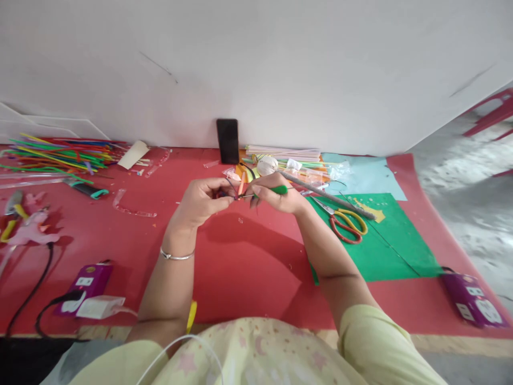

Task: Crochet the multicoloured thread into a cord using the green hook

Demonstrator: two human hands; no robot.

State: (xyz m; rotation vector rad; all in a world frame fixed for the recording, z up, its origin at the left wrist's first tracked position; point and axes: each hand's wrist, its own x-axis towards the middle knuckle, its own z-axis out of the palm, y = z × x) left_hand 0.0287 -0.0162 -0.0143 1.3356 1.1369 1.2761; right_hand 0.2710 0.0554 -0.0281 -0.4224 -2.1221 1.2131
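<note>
Over the middle of the red table (248, 256), both hands meet at a small work piece. My left hand (202, 200) is closed, pinching a small dark piece (229, 195) with purplish and reddish bits; its exact kind is too small to make out. My right hand (276, 193) grips a thin-shafted tool with a green handle (279, 190). The shaft points left and reaches the small piece at my left fingertips. An orange strip (241, 183) stands up between the hands, partly hidden by fingers.
A black phone (227, 140) leans on the white wall. Coloured pipe cleaners (64, 155) and a cutter knife (86, 188) lie left. Scissors (347, 224) rest on a green sheet (385, 240). Purple power boxes (90, 283) stand at both sides; a glue gun (34, 230) is far left.
</note>
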